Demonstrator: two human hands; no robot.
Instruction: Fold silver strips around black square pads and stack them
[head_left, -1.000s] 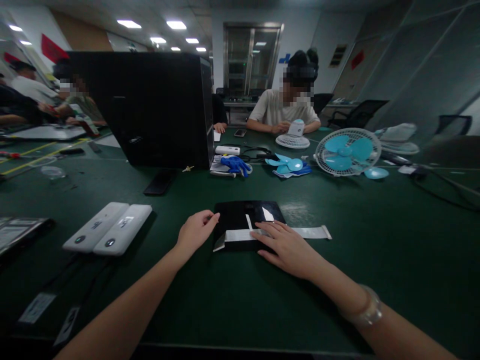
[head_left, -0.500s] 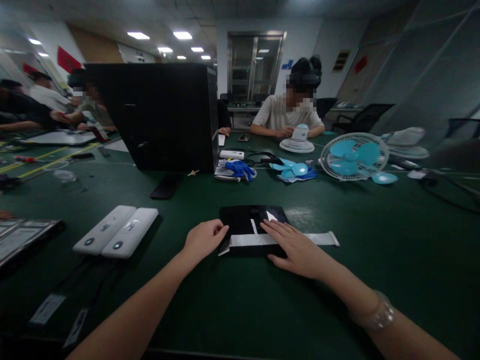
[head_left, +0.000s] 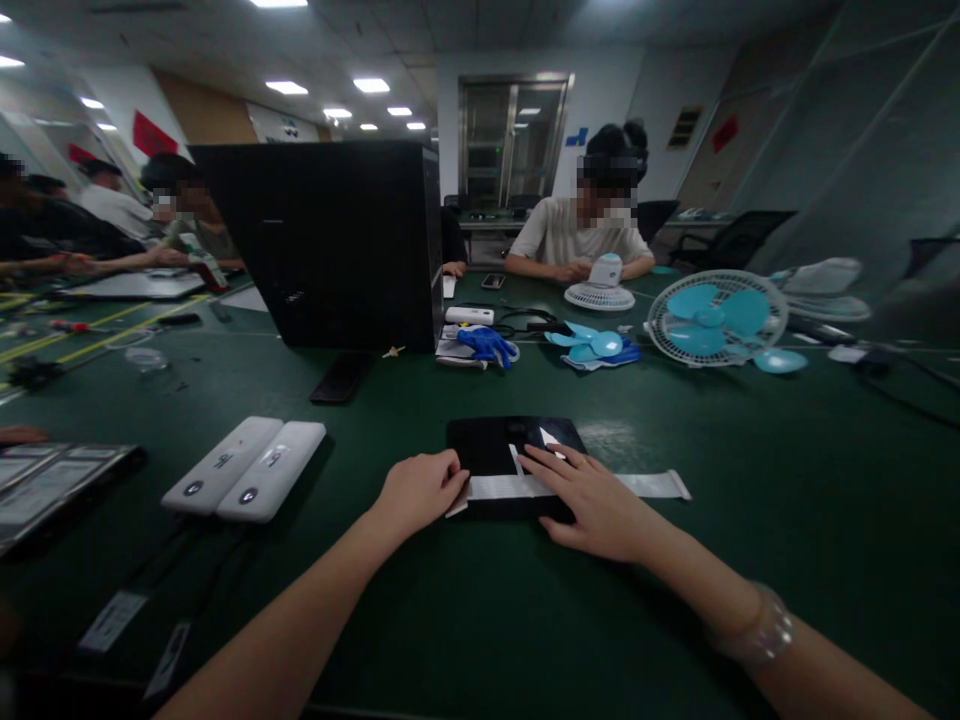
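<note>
A flat black square panel lies on the green table in front of me. A white flat strip runs across its near edge and out to the right. My right hand lies flat on the panel and strip, fingers stretched out. My left hand is curled at the panel's left edge, its fingertips pinching the strip's left end.
Two white oblong devices lie to the left, a black tower case and a phone behind. Blue gloves, loose fan blades and a white-caged fan sit farther back. A person sits opposite; others at far left.
My left hand has closed in on the left end of the strip and now touches it. My right hand stays flat on the panel. The view has shifted slightly.
</note>
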